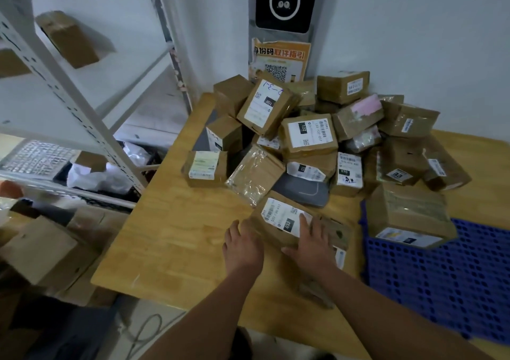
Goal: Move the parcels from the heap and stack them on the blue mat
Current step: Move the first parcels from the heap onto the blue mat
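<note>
Left hand [242, 246] and right hand [311, 239] press flat-fingered on 1 parcel [278, 216]; best clamp both ends before lifting to the blue mat [441, 277].

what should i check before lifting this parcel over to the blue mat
1. Both hands on the parcel, left hand at its left edge, right hand flat on top: ok
2. Fingers under it for a firm lift: cannot tell
3. Nothing from the heap resting on it: cannot tell
4. Free room on the blue mat: ok
5. Box already on the mat's far corner, flat top to stack on: ok
</note>
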{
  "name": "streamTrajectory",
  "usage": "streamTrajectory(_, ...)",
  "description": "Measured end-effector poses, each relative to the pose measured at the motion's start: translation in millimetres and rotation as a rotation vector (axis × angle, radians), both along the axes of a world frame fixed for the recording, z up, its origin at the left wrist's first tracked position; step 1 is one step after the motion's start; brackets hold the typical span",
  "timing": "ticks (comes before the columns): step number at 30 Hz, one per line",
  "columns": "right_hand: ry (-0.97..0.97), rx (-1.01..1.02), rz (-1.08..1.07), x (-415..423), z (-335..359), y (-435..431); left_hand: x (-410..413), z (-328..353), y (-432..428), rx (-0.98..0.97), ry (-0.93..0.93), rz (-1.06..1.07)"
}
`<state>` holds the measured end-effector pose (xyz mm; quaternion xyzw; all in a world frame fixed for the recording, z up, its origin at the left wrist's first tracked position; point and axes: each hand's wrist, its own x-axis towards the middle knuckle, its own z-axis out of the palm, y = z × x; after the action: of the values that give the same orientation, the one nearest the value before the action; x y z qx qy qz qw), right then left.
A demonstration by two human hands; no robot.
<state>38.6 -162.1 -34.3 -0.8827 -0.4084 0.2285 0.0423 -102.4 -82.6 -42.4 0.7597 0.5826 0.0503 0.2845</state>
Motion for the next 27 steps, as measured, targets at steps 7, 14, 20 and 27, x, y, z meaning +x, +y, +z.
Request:
streamTrajectory(7,-0.035,-0.088,-0.116,-1,-4,21,-3,-7,29,-0.195,-0.206,-0.134)
streamTrajectory(14,0.097,0.009,-0.288,-7,-3,29,3,-15,27,-0.223,-0.273,-0.027)
streamTrajectory(20,0.415,0.295,-0.445,-10,0,28,9,-6,11,-0.153,-0.393,0.197)
streamTrajectory(27,0.438,0.572,-0.466,-10,21,14,20,13,-12,-0.03,-0.473,0.329)
